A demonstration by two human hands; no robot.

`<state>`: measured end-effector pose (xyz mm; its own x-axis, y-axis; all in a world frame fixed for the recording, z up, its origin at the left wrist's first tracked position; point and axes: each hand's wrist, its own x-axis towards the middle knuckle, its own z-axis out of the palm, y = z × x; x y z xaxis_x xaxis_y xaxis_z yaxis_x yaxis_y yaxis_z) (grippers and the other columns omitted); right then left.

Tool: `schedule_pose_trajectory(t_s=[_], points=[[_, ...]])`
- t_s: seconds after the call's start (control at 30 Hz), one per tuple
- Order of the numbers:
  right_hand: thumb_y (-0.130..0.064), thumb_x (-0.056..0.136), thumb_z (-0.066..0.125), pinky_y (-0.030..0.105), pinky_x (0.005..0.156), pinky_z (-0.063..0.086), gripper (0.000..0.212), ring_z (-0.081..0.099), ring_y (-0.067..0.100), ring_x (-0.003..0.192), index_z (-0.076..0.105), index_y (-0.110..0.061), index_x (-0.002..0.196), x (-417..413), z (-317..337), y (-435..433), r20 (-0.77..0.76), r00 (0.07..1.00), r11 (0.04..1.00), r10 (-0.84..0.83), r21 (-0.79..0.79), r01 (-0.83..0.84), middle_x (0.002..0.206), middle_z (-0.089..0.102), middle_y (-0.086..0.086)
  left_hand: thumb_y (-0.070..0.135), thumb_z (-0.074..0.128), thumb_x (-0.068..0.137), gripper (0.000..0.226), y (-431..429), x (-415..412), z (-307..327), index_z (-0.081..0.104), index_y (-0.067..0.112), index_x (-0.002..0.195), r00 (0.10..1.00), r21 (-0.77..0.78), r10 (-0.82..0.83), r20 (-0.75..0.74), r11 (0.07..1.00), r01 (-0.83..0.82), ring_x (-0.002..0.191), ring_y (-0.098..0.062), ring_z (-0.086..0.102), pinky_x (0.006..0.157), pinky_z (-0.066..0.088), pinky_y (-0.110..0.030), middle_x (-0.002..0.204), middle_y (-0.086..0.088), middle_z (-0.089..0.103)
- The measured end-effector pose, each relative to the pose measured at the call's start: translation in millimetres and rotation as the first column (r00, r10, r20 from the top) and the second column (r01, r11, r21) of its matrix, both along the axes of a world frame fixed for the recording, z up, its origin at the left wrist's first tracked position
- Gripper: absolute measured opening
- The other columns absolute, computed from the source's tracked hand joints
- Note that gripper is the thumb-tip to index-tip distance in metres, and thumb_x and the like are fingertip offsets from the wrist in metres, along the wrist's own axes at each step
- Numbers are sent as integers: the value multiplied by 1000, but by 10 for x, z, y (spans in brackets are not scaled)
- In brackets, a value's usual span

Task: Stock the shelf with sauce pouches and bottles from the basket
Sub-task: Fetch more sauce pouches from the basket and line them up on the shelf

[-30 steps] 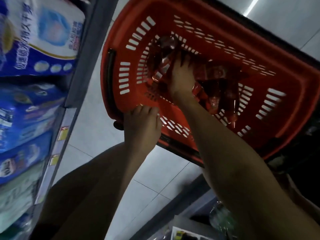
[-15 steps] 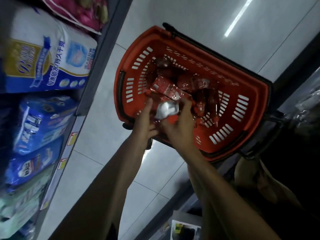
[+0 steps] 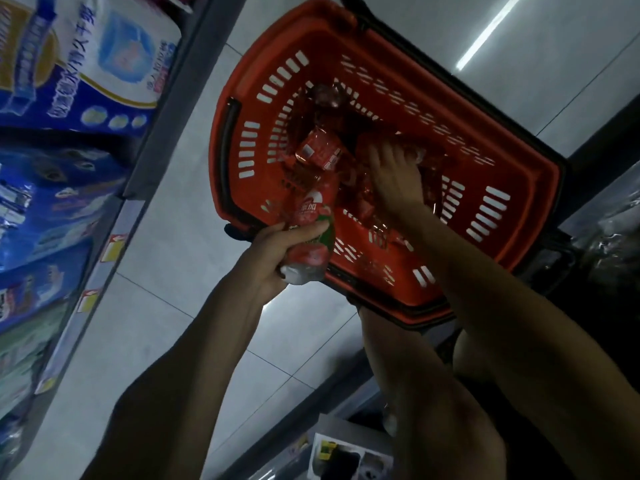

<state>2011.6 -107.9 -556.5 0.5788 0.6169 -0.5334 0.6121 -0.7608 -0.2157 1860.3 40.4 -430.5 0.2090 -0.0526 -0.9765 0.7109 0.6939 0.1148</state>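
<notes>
A red plastic basket (image 3: pixel 512 174) stands on the tiled floor and holds several red sauce pouches and bottles. My left hand (image 3: pixel 277 252) grips a red sauce pouch (image 3: pixel 311 223) with a white base, over the basket's near rim. My right hand (image 3: pixel 394 178) reaches down among the items inside the basket, its fingers curled around a red pouch (image 3: pixel 412 154) that is mostly hidden. Another red pouch (image 3: pixel 318 150) lies on top of the pile to the left of that hand.
A grey shelf edge (image 3: pixel 114 237) with yellow price tags runs down the left, stacked with blue and white packs (image 3: pixel 79 64). A dark low shelf base (image 3: pixel 332 403) crosses the bottom right. Pale floor tiles (image 3: pixel 166 299) lie between them.
My left hand now holds the white-based pouch alone near the basket rim. My right hand has let go of it and gone back into the basket's middle.
</notes>
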Motion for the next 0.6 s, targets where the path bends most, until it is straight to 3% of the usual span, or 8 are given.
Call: schedule_pose_trajectory(t_s=[0.07,0.13,0.2,0.27,0.4,0.43,0.5,0.6], points=[[-12,99,38,60,106,38,52,44,49,133,39,0,149,124,-256,82,26,999,990,47,-134,-43,145,45,32,19,82,80,64,-80,-32,-86,59,13,139,996,22,91,-16,996,-91,108,-37,73,86,62,-42,115,-8,77],[-12,101,48,60,109,37,52,42,49,136,38,2,150,162,-412,148,73,996,975,52,-220,-35,146,44,32,16,84,77,67,-140,-55,-174,60,23,140,982,-15,186,-21,982,-187,116,-32,71,83,61,-43,129,-10,72],[-11,101,52,56,107,42,49,49,45,132,42,3,146,175,-490,205,50,998,968,32,-252,-18,142,50,28,15,81,81,64,-175,-58,-203,59,22,141,979,-37,202,-23,979,-202,116,-32,71,85,61,-45,131,-12,71],[-13,101,52,48,102,49,34,62,39,117,58,-3,132,168,-436,210,46,998,963,46,-266,-32,127,63,21,14,80,84,60,-210,-23,-157,60,22,139,981,2,193,-30,981,-193,111,-29,74,82,62,-43,126,-9,73],[-9,95,58,50,99,47,41,49,41,128,54,-6,135,-30,-68,61,-18,978,970,-206,-132,202,140,50,23,41,92,72,72,-193,14,-9,60,36,136,989,221,116,-92,971,-93,105,-23,76,89,62,-45,121,1,75],[-11,92,65,50,97,50,45,49,40,129,53,-8,135,-98,103,-1,-52,949,948,-312,-77,308,142,47,22,52,90,71,73,-165,33,61,60,37,136,986,239,126,-111,966,-96,109,-25,74,93,60,-50,123,1,74],[-34,88,74,44,92,54,47,62,33,116,58,-18,129,-181,561,-102,-156,846,854,-510,25,519,132,62,12,65,86,69,71,-85,106,299,64,36,129,985,265,133,-114,959,-99,109,-28,74,96,58,-55,119,1,76],[-60,82,75,34,78,58,48,73,13,86,71,-22,110,-197,1578,-181,-401,547,550,-735,119,826,97,77,-5,73,86,62,76,66,278,827,67,32,123,993,328,45,-106,945,-8,106,-30,75,95,58,-58,115,0,78]])
